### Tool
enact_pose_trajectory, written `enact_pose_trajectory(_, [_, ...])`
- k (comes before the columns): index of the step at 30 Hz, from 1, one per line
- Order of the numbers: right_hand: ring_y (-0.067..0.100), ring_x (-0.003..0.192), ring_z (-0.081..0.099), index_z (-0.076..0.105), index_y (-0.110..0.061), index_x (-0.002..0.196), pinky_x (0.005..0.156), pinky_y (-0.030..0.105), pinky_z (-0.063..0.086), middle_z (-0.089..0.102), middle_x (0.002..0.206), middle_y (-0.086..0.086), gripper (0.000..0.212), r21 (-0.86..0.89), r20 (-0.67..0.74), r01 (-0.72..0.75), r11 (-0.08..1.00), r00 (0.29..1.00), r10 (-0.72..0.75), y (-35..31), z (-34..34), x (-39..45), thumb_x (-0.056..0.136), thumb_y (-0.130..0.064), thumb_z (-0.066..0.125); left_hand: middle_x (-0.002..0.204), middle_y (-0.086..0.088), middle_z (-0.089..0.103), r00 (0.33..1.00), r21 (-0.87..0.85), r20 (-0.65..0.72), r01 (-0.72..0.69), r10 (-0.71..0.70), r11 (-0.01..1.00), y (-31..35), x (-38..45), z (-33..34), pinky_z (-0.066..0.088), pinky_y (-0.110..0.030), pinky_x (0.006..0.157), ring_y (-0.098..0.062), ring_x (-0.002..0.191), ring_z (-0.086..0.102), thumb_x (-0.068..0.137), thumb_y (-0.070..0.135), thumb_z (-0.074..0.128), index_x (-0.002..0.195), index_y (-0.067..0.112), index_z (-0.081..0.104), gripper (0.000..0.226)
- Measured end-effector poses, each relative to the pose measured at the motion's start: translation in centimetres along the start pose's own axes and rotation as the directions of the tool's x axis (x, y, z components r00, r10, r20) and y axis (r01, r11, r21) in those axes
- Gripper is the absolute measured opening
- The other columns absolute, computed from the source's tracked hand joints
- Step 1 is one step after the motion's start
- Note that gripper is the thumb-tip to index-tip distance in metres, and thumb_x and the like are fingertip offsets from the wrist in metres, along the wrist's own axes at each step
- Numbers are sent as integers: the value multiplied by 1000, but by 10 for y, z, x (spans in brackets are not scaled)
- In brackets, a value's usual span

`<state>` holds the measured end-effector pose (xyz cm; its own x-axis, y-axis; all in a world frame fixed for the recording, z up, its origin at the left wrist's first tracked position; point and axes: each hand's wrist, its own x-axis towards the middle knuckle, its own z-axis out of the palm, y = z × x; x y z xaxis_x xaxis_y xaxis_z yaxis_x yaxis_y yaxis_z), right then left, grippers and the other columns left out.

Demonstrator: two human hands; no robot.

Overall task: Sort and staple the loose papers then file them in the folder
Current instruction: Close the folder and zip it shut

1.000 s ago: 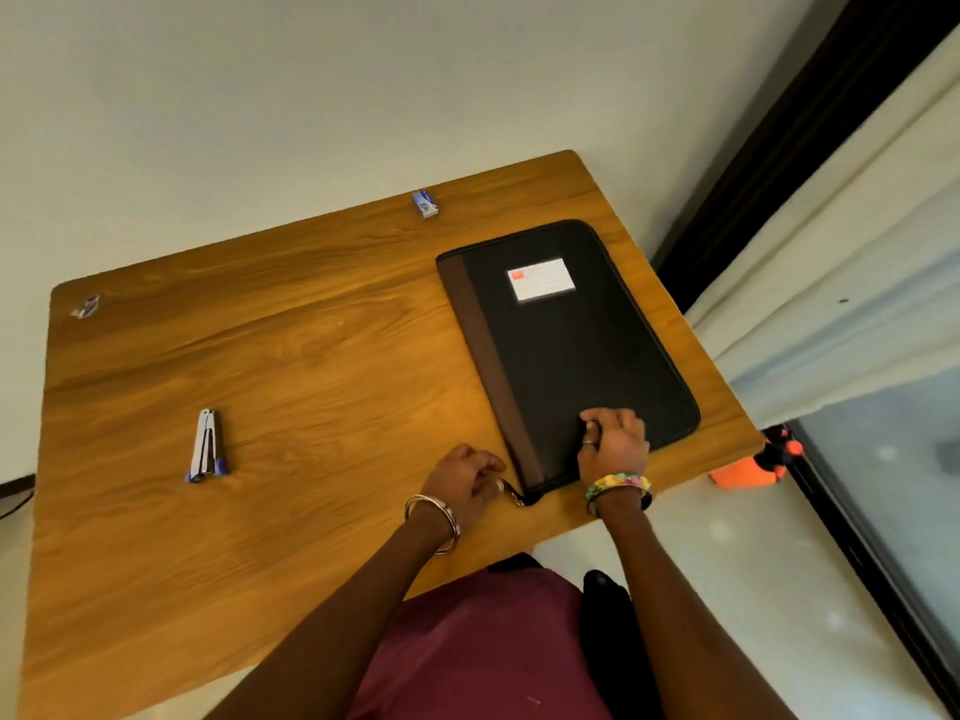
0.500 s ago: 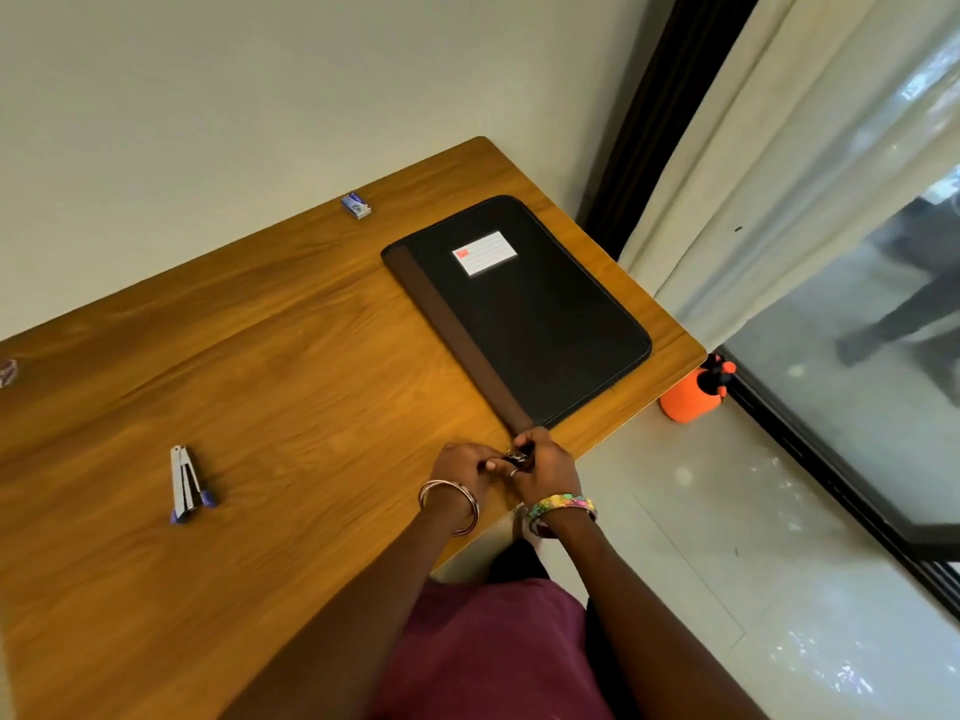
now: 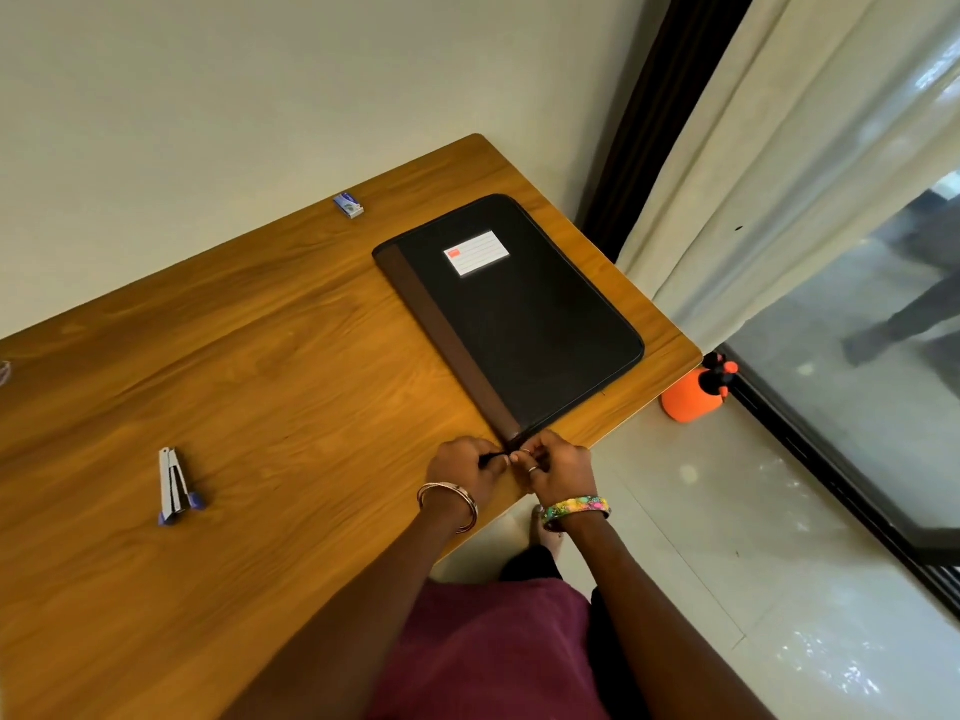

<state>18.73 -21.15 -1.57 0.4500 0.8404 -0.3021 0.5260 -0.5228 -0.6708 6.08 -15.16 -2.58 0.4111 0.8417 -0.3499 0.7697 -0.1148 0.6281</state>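
On table [image 3: 270, 356], one folder [image 3: 511, 314], one stapler [image 3: 174, 485]

There is one view only, from a wide-angle camera worn on the person's head, looking forward and steeply down on the table [image 3: 260, 356] from above its near edge. It faces the wall [image 3: 260, 96] at 12 o'clock, with the window [image 3: 857, 330] running off at 2 to 4 o'clock and the floor [image 3: 701, 537] at 4 to 5 o'clock. It sits close: the person's own arms rise from 6 o'clock to mid-frame, and the straight table edges bow with the lens.
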Motion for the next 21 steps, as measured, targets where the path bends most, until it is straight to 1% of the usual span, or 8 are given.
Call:
enact_pose_trajectory(4, [18, 83, 55, 60, -16, 97, 69, 25, 43, 65, 98, 6, 14, -325, 230, 220, 920, 962, -148, 14, -15, 16, 92, -26, 52, 100, -1, 59, 997, 209, 57, -65, 54, 976, 1, 1, -3, 42, -27, 73, -21, 92, 57, 86, 38, 54, 98, 20, 69, 27])
enact_pose_trajectory(7, [25, 100, 56, 52, -17, 114, 87, 34, 42, 63, 108, 6, 30, -593, 354, 459, 662, 886, -299, 12, -19, 32, 93, -36, 43, 100, -4, 51, 996, 305, 88, -41, 14, 951, 1, 1, -5, 45, -34, 73, -26, 92, 56, 90, 39, 48, 99, 16, 65, 31])
enact_pose_trajectory(9, [28, 98, 61, 51, -14, 116, 91, 39, 41, 67, 101, 7, 34, -648, 377, 526, 551, 850, -368, 13, -22, 39, 91, -36, 47, 108, -5, 50, 995, 379, 102, -24, -17, 925, 3, -1, -8, 45, -35, 75, -29, 94, 57, 92, 39, 43, 105, 15, 63, 34])
enact_pose_trajectory(10, [28, 85, 65, 55, -12, 109, 85, 39, 44, 69, 88, 7, 31, -656, 354, 531, 536, 844, -403, 18, -28, 43, 87, -34, 55, 113, -6, 49, 994, 423, 104, -10, -37, 906, 4, -2, -8, 45, -35, 76, -31, 96, 57, 93, 39, 40, 108, 15, 61, 35])
enact_pose_trajectory(12, [25, 52, 63, 60, -12, 88, 65, 36, 50, 63, 57, 3, 25, -699, 233, 473, 536, 860, -454, 35, -42, 57, 73, -30, 69, 121, -6, 46, 993, 481, 79, 40, -88, 876, 4, -4, -11, 45, -35, 79, -32, 100, 57, 94, 39, 36, 112, 15, 59, 38])
enact_pose_trajectory(14, [24, 39, 55, 60, -10, 80, 56, 34, 50, 56, 45, 2, 21, -700, 123, 388, 600, 893, -434, 50, -61, 71, 77, -31, 60, 124, -5, 47, 990, 513, 62, 79, -129, 855, 3, -9, -12, 45, -35, 80, -31, 102, 57, 94, 41, 31, 112, 15, 58, 42])
enact_pose_trajectory(18, [26, 44, 55, 56, -7, 90, 58, 34, 47, 53, 50, 5, 21, -657, 142, 339, 674, 933, -330, 68, -95, 104, 91, -27, 51, 112, -5, 55, 980, 559, -87, 198, -181, 805, 12, -11, -4, 44, -36, 77, -28, 99, 56, 77, 48, 15, 103, 19, 63, 62])
enact_pose_trajectory(21, [25, 56, 53, 52, -8, 102, 61, 29, 41, 57, 64, 7, 28, -582, 277, 432, 689, 902, -332, 78, -106, 119, 95, -34, 44, 100, -11, 57, 941, 577, -317, 291, -119, 763, 35, 1, 2, 43, -41, 70, -33, 88, 56, 75, 54, 35, 95, 16, 61, 50])
